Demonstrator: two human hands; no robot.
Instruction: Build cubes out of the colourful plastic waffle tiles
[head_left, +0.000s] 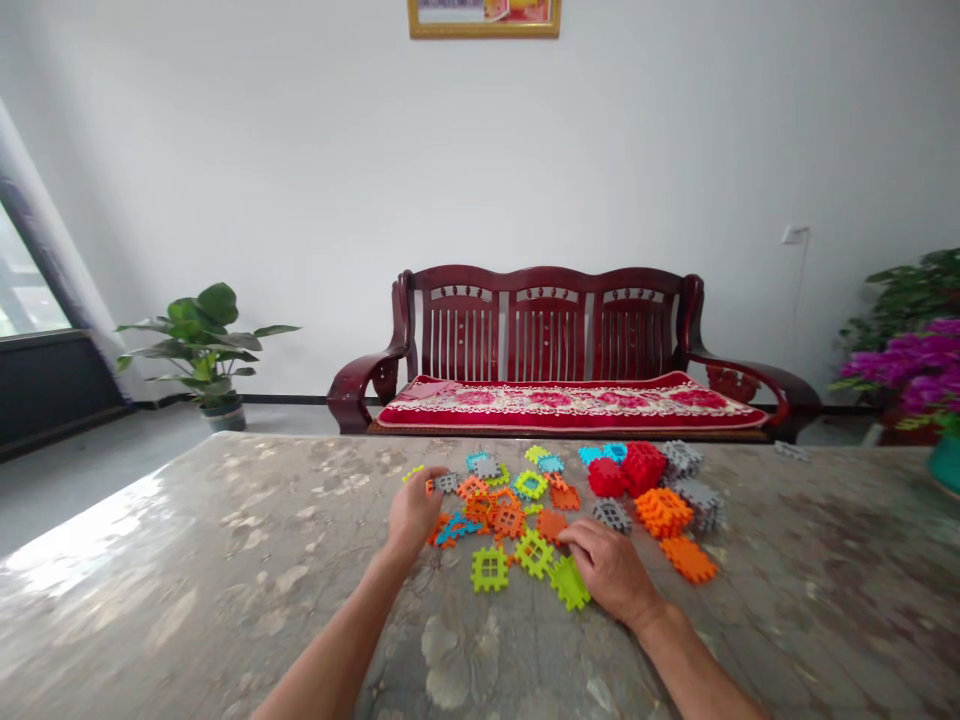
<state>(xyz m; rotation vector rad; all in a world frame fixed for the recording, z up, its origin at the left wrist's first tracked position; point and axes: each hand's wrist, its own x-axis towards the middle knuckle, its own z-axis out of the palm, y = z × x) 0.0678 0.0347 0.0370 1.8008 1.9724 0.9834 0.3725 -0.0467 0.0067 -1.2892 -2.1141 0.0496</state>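
Observation:
My left hand [412, 515] reaches to the left side of a loose spread of notched plastic waffle blocks. Its fingers are closed at the edge of a grey waffle block [448, 483] with window-like openings. My right hand [611, 568] is curled, its fingertips at the right edge of an orange waffle block [551, 525]; the thumb is mostly hidden. Just below those fingers lie a solid green waffle block [570, 582] and a green window block [534, 553]. Another green window block [490, 569] lies flat between my hands. A blue block [459, 528] rests near my left wrist.
Right of the spread stand a red stack [643, 467], an orange stack [663, 513] and grey stacks [699, 503]. A patterned cover lies over the table [225, 600]. Beyond it are a wooden bench [547, 325], a potted plant [217, 350] and purple flowers [919, 365].

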